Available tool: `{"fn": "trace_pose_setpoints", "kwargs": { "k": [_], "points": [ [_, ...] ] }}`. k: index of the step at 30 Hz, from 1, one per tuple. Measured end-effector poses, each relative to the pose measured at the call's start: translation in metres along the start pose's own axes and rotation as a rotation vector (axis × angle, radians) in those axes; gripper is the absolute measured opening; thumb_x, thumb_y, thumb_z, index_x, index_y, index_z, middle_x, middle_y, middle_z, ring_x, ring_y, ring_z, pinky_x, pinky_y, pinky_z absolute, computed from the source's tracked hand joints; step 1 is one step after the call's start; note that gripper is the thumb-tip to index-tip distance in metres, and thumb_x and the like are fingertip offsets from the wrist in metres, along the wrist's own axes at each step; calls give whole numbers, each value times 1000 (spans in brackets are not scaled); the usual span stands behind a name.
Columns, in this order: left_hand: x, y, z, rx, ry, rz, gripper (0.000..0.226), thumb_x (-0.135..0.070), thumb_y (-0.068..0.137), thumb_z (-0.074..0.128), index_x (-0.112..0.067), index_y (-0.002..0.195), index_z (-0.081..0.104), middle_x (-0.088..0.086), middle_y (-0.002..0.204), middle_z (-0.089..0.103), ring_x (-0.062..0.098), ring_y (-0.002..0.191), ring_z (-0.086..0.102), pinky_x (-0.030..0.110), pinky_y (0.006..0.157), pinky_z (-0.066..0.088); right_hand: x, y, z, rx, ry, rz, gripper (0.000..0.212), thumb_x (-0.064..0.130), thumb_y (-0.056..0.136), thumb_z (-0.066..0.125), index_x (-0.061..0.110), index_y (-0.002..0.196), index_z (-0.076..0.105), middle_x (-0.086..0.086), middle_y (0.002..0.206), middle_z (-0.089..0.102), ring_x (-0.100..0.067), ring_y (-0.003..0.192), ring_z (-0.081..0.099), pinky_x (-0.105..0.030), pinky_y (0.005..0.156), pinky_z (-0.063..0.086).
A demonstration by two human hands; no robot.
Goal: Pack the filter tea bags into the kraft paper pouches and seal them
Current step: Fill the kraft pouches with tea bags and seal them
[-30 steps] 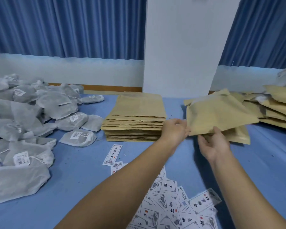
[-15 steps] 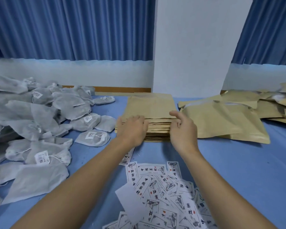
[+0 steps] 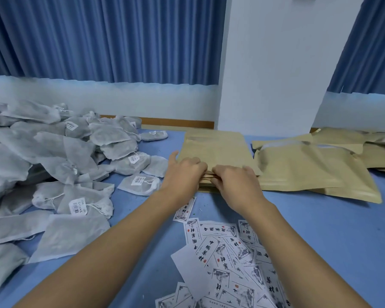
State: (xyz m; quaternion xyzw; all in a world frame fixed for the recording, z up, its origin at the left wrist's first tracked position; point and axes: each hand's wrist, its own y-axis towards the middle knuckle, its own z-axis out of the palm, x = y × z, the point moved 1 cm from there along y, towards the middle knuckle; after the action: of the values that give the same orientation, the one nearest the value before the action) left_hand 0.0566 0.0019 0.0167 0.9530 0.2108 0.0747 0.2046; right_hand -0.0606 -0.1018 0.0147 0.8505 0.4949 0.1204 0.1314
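**Together, left hand (image 3: 185,174) and right hand (image 3: 236,182) grip the near edge of a pouch stack (image 3: 216,147)**

Well to the left of the left hand, a loose heap of white tea bags (image 3: 53,161) with strings and paper tags covers the blue table (image 3: 325,232). The nearest bag lies just beside that hand's wrist. The left hand sits on the stack's near left corner, fingers curled down over the edge of the top pouches, thumb stuck out to the left. The stack, made of flat kraft pouches, lies under and beyond both hands. The right hand is just beside the left, its fingers curled inward and pinching the same near edge, where the top layers part a little. How many pouches either hand holds cannot be told. Nearer the person, printed labels (image 3: 227,252) lie scattered between the forearms and under the right one. Just right of the right hand, plump filled pouches (image 3: 298,172) lie overlapping, with more beyond them. Behind it all hang blue curtains (image 3: 102,38) either side of a white pillar (image 3: 276,63).
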Motion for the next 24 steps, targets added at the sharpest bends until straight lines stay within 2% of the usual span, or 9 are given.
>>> {"fn": "trace_pose_setpoints", "kwargs": {
  "k": [3, 7, 10, 12, 14, 16, 18, 20, 24],
  "points": [
    [0, -5, -3, -72, -16, 31, 23, -12, 96, 49, -26, 106, 65, -6, 100, 61, 16, 100, 58, 43, 115, 14, -1, -4, -7, -38, -28, -12, 15, 17, 97, 48, 26, 92, 59, 4, 81, 60, -26, 80, 56, -34, 64, 27],
    [-3, -21, -4, -375, -166, 71, 11, -11, 95, 61, -16, 95, 70, -2, 97, 67, 24, 94, 62, 46, 104, 35, 0, -5, -13, -68, -47, 28, 21, 6, 89, 49, 23, 85, 60, 3, 75, 59, -25, 71, 49, -34, 62, 26],
    [-19, -47, -1, -690, -496, 4, 4, -14, 92, 70, -13, 89, 67, -1, 91, 62, 21, 85, 56, 31, 80, 44, 0, -12, -16, -149, -55, 1, 21, 14, 96, 50, 27, 96, 67, 5, 91, 68, -22, 79, 59, -33, 62, 38],
    [-33, -65, 5, -620, -941, -230, 12, -30, 91, 70, -22, 86, 63, -8, 82, 62, 10, 78, 58, 21, 74, 45, 2, -19, -21, -248, 8, -33, 20, 23, 101, 52, 29, 99, 71, 6, 95, 72, -21, 83, 65, -33, 63, 47],
    [-45, -77, 10, -357, -1450, -503, 31, -51, 79, 74, -25, 94, 66, -4, 82, 70, 10, 76, 65, 25, 71, 53, 6, -28, -28, -323, 162, -91, 17, 31, 100, 58, 30, 98, 75, 9, 93, 74, -21, 82, 68, -34, 62, 52],
    [-46, -82, 17, -112, -1765, -592, 61, -58, 70, 77, -18, 114, 65, 4, 96, 76, 15, 95, 72, 30, 75, 58, 9, -35, -35, -279, 289, -165, 14, 36, 97, 61, 35, 99, 75, 16, 93, 73, -12, 82, 68, -34, 64, 53],
    [-43, -84, 19, -32, -1961, -517, 62, -57, 78, 76, -12, 119, 65, 6, 108, 75, 17, 109, 70, 37, 90, 57, 10, -40, -40, -129, 403, -244, 14, 37, 96, 63, 42, 104, 72, 26, 99, 71, -1, 89, 66, -34, 72, 55],
    [-39, -84, 15, -50, -2060, -446, 48, -53, 88, 70, -9, 110, 73, 8, 98, 73, 15, 103, 70, 42, 102, 52, 11, -44, -41, -7, 496, -306, 17, 36, 93, 67, 44, 107, 71, 31, 105, 69, 3, 97, 65, -34, 80, 55],
    [-37, -89, 10, -46, -2092, -463, 47, -48, 90, 71, -6, 111, 74, 15, 100, 74, 28, 116, 67, 40, 105, 50, 10, -42, -38, 74, 637, -277, 27, 34, 81, 81, 31, 108, 78, 22, 111, 71, 6, 106, 63, -28, 94, 50]
  ]
}}
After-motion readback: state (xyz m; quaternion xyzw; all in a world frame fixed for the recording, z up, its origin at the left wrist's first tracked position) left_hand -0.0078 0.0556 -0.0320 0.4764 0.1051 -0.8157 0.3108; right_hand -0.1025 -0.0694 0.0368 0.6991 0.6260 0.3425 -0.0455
